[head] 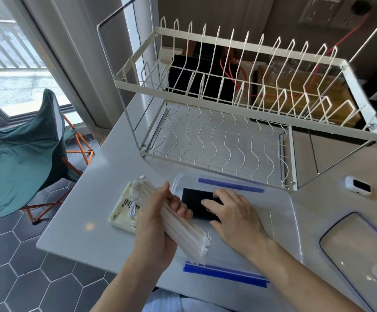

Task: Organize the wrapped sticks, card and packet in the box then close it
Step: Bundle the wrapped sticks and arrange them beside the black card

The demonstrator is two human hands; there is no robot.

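A clear plastic box [282, 206] with blue clip flaps stands on the white table near its front edge. A black card [194, 202] lies flat inside the box at its left end. My right hand [232, 217] rests on the card with straight fingers. My left hand [158, 224] grips a bundle of white wrapped sticks [183, 228] held slanted over the box's left rim. A cream packet [122, 212] with dark lettering lies on the table just left of the box, partly hidden by the bundle and my left hand.
The box's clear lid [361, 251] lies on the table at the right. A white two-tier wire dish rack [228, 113] stands right behind the box. A small white device [357, 185] sits at the right. A green folding chair [25, 149] stands on the floor at the left.
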